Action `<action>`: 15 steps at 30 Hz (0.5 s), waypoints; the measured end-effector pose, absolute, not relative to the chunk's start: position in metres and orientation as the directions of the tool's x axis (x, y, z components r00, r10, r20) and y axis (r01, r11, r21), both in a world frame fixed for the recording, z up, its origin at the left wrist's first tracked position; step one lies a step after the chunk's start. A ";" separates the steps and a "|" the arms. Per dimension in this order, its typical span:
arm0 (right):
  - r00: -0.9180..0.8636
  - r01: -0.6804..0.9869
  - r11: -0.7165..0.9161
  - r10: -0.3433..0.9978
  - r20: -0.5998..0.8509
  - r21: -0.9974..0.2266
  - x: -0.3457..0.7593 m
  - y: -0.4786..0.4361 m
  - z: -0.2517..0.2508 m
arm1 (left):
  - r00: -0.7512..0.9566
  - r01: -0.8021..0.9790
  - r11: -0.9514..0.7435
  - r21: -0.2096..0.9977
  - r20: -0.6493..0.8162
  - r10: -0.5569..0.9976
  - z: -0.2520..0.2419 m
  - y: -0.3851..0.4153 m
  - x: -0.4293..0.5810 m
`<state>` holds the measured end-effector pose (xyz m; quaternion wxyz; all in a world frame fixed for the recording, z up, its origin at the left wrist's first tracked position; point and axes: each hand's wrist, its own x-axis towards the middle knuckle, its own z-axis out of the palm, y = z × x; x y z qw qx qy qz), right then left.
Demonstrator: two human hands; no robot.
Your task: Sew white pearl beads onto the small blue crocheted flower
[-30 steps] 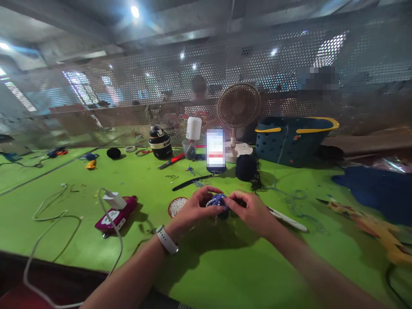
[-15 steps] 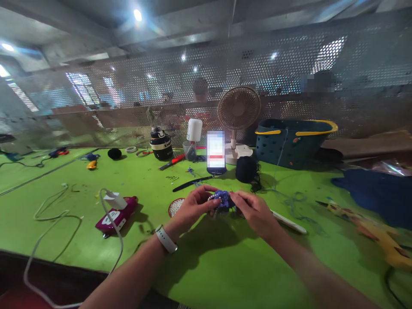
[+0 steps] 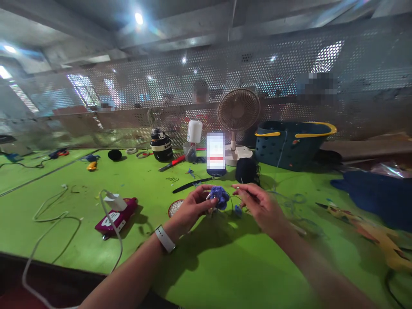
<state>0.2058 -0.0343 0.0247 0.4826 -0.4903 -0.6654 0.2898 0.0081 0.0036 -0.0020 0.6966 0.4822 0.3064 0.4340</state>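
My left hand (image 3: 192, 207), with a white watch on the wrist, pinches a small blue crocheted piece (image 3: 220, 197) a little above the green table (image 3: 225, 266). My right hand (image 3: 259, 206) is just to its right, fingers pinched together on what looks like a thin blue yarn strand running from the piece; what it holds is too fine to name. A small round dish of white beads (image 3: 175, 207) lies under my left hand. A dark ball of yarn (image 3: 245, 170) sits just behind the hands.
A lit phone (image 3: 215, 153) stands upright behind the hands, beside a small fan (image 3: 238, 112) and a blue basket with yellow rim (image 3: 294, 143). A magenta power bank with white charger and cable (image 3: 116, 214) lies at left. Blue fabric (image 3: 380, 193) lies at right. People sit behind the perforated screen.
Both hands have lifted the blue piece off the table. My right hand has drawn away to the right, opening a gap between it and the piece.
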 end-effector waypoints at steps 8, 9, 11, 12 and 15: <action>-0.117 0.213 0.391 0.920 0.374 -0.896 0.215 -0.043 0.031 | 0.454 -0.419 0.185 0.889 0.029 0.890 -0.003 0.005 0.009; -0.143 0.205 0.363 0.930 0.339 -0.909 0.214 -0.045 0.031 | 0.458 -0.416 0.171 0.893 0.044 0.888 -0.004 0.005 0.009; -0.204 0.203 0.329 0.935 0.289 -0.922 0.213 -0.048 0.029 | 0.460 -0.412 0.136 0.901 0.077 0.884 -0.005 0.004 0.009; -0.231 0.213 0.315 0.936 0.266 -0.925 0.212 -0.050 0.028 | 0.460 -0.413 0.119 0.903 0.094 0.883 -0.005 0.004 0.009; -0.260 0.299 0.315 0.935 0.240 -0.901 0.210 -0.052 0.027 | 0.451 -0.421 0.083 0.903 0.129 0.883 -0.007 0.004 0.009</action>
